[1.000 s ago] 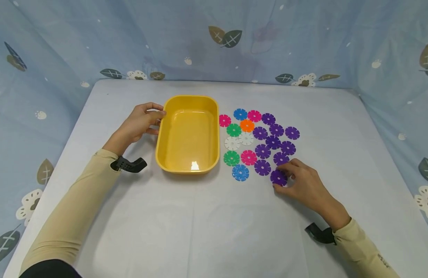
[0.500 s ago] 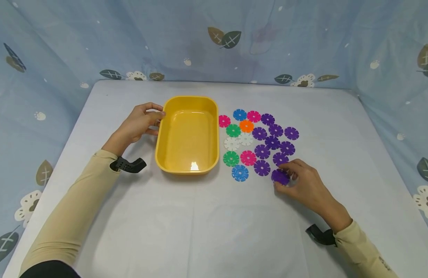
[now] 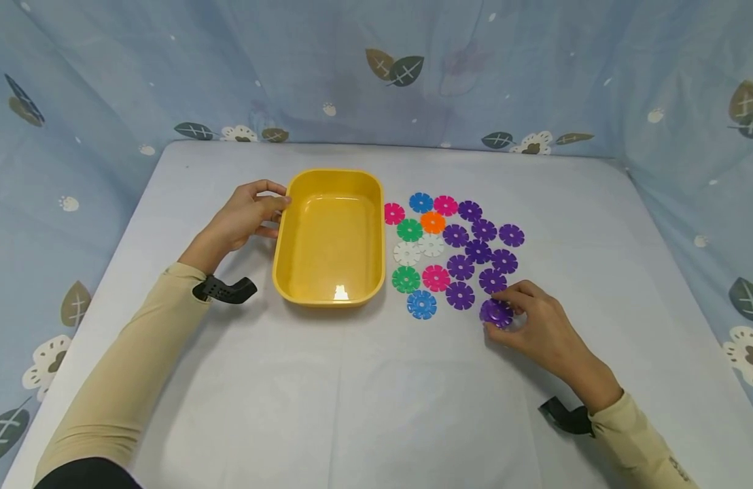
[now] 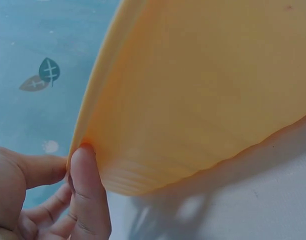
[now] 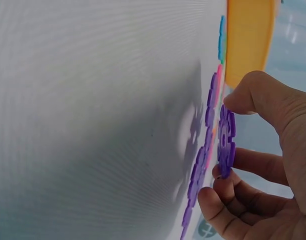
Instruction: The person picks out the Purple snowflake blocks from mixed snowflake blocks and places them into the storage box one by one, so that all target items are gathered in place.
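Observation:
My left hand (image 3: 244, 216) pinches the left rim of a yellow plastic tray (image 3: 280, 258); in the left wrist view the thumb and a finger meet at the tray's edge (image 4: 100, 90). At the near right of a spread of flower-shaped discs, my right hand (image 3: 541, 329) pinches a purple snowflake disc (image 3: 495, 313) by its edges. The right wrist view shows this snowflake disc (image 5: 225, 142) between thumb and fingers, raised off the white table. Other purple discs (image 3: 460, 296) lie flat just left of and beyond that hand.
Right beside the tray lie pink (image 3: 436, 278), green (image 3: 406, 279), blue (image 3: 422, 305), white (image 3: 407, 253) and orange discs (image 3: 433, 222). A white cloth (image 3: 278, 407) covers the table. A blue patterned curtain (image 3: 291, 61) hangs behind and at both sides.
My right hand has lifted the purple snowflake disc slightly off the table, and its face has tilted. My left hand and the tray have stayed in place.

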Demonstrator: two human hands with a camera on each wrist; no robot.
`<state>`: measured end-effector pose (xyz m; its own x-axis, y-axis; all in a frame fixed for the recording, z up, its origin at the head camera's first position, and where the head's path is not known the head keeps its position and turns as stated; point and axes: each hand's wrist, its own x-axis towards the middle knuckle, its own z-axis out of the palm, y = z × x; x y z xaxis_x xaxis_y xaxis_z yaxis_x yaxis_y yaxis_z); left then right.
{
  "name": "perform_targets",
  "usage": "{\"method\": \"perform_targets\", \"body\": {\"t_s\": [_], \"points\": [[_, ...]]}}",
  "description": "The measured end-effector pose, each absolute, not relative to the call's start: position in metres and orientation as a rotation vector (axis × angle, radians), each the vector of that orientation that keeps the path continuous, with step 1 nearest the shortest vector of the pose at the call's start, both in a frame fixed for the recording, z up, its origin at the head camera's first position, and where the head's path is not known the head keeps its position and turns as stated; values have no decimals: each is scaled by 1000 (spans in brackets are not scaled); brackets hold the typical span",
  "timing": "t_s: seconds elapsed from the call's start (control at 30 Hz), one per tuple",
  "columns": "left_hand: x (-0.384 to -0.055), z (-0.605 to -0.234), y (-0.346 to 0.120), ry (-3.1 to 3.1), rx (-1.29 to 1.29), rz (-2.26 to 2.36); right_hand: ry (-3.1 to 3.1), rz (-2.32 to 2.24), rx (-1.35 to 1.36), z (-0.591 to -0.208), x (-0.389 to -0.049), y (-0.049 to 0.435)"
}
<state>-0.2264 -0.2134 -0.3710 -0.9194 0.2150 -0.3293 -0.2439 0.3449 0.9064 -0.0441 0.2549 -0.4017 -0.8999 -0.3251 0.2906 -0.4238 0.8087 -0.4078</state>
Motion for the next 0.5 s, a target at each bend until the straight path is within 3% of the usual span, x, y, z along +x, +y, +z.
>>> {"method": "perform_targets", "body": {"t_s": [0.5], "points": [[-223, -371, -214, 2203, 25, 1624, -2737, 715, 635, -396, -41, 254]]}}
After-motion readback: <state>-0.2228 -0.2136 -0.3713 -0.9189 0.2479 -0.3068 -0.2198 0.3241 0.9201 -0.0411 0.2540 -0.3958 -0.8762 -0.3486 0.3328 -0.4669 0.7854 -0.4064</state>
